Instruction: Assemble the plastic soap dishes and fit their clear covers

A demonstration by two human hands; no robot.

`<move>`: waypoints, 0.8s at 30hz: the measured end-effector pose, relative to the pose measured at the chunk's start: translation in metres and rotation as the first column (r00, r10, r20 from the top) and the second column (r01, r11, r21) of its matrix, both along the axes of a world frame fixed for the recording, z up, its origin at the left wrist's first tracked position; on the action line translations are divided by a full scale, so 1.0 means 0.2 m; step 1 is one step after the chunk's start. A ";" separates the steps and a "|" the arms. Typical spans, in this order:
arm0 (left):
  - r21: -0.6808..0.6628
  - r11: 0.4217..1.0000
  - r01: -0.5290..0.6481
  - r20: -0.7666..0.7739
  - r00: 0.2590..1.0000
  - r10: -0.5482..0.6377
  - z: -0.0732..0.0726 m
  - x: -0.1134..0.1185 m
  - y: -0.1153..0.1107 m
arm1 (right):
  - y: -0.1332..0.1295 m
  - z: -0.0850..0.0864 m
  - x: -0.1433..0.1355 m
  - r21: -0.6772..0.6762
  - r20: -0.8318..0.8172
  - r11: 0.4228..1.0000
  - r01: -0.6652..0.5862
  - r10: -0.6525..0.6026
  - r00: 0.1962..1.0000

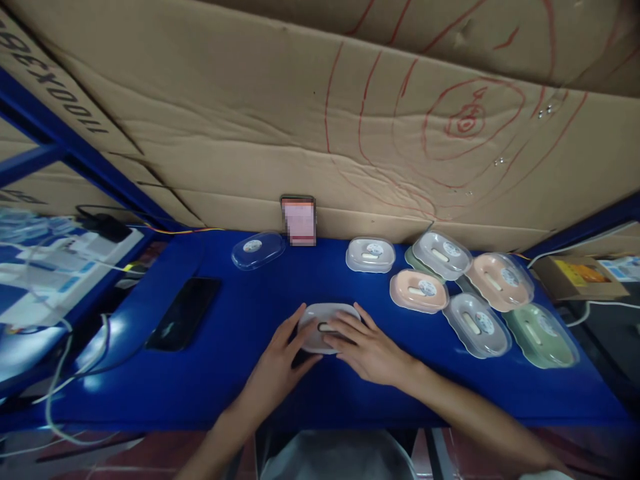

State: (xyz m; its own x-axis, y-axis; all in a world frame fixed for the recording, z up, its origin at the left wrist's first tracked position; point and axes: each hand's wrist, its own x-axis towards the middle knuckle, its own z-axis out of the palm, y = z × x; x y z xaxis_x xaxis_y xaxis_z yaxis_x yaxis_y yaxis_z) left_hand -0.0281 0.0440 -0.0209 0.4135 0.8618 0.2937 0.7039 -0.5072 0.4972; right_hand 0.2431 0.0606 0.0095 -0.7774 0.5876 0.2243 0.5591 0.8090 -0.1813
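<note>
Holds a grey tray [320, 312] between left hand [281, 360] and right hand [374, 352], near the middle of a blue tabletop [240, 397]. Cannot confirm whether in full contact with the tabletop or slightly raised. Curves the left fingers loosely around the left end of the tray, with the thumb apart at the near edge. Spreads the right fingers partway across the right half, with tips beside a white insert [327, 327] and the thumb at the near edge. Cannot determine grip firmness for either hand.

At far left, includes a clear lid [259, 252] with round label, just beside an upright screen [300, 221], pixelated. At left, includes a black phone [184, 315], lying flat. At right, includes lidded trays [477, 325] in grey, pink and green, partly overlapping. Behind the tabletop, includes a cardboard panel [225, 120] with red curved lines.
</note>
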 end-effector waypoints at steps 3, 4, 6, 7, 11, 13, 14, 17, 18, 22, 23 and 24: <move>0.103 0.994 0.019 -0.080 0.997 -0.011 -0.01 0.00 0.00 | 0.00 -0.02 0.00 0.013 0.018 1.000 0.008 -0.008 1.000; 0.118 0.992 0.036 -0.106 0.994 -0.024 -0.01 -0.02 0.01 | 0.00 -0.02 0.00 0.016 0.020 1.000 0.012 -0.013 1.000; 0.125 0.988 0.087 -0.141 0.988 -0.070 0.02 -0.06 0.06 | 0.01 -0.03 0.01 0.022 0.021 0.999 0.049 -0.049 0.999; 0.124 0.988 0.094 -0.140 0.987 -0.076 0.05 -0.09 0.11 | 0.02 -0.04 0.02 0.031 0.016 0.996 0.089 -0.090 0.996; 0.149 0.975 -0.166 -0.072 0.981 0.179 0.14 -0.26 0.44 | 0.07 -0.06 0.06 0.074 -0.059 0.964 0.257 -0.253 0.966; 0.150 0.925 -0.348 -0.152 0.917 0.369 0.16 -0.34 0.62 | 0.08 -0.07 0.08 0.061 -0.124 0.961 0.271 -0.262 0.957; 0.134 0.906 -0.401 -0.212 0.882 0.422 0.16 -0.37 0.70 | 0.09 -0.07 0.09 0.055 -0.156 0.963 0.265 -0.254 0.955; 0.101 0.901 -0.423 -0.295 0.852 0.433 0.13 -0.42 0.75 | 0.09 -0.05 0.10 0.052 -0.200 0.976 0.212 -0.198 0.960; 0.097 0.909 -0.405 -0.291 0.862 0.415 0.11 -0.43 0.71 | 0.09 -0.03 0.11 0.049 -0.195 0.982 0.182 -0.170 0.966; 0.145 0.942 -0.303 -0.121 0.939 0.321 0.08 -0.38 0.37 | 0.10 0.01 0.16 0.008 -0.197 0.991 0.130 -0.126 0.972; 0.150 0.939 -0.310 -0.072 0.944 0.323 0.08 -0.35 0.27 | 0.11 0.00 0.17 -0.019 -0.221 0.987 0.162 -0.163 0.962; 0.145 0.930 -0.339 -0.027 0.938 0.346 0.09 -0.30 0.19 | 0.12 0.00 0.18 -0.059 -0.246 0.978 0.201 -0.209 0.947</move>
